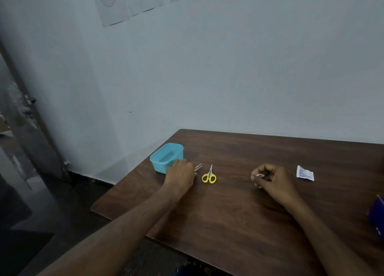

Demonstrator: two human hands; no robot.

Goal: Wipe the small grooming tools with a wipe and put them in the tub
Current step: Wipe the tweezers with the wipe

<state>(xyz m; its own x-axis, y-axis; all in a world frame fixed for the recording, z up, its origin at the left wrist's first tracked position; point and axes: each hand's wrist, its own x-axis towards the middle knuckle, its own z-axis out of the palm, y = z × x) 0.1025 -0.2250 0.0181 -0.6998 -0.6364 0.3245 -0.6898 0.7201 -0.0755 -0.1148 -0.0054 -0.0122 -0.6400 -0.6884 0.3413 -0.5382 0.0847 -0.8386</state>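
A light blue plastic tub (166,157) stands near the table's left corner. My left hand (180,173) lies just in front of it, its fingers at the handle end of a small pair of metal tweezers (198,167) whose tips stick out to the right. Small yellow-handled scissors (209,176) lie on the table right of the tweezers, blades pointing away from me. My right hand (270,178) hovers at the middle of the table with fingers curled round a small white wipe (259,175).
A torn white wipe sachet (304,173) lies to the right of my right hand. A dark blue object (377,215) shows at the right edge. The brown wooden table (239,213) meets a pale wall at the back; its left edge drops to the floor.
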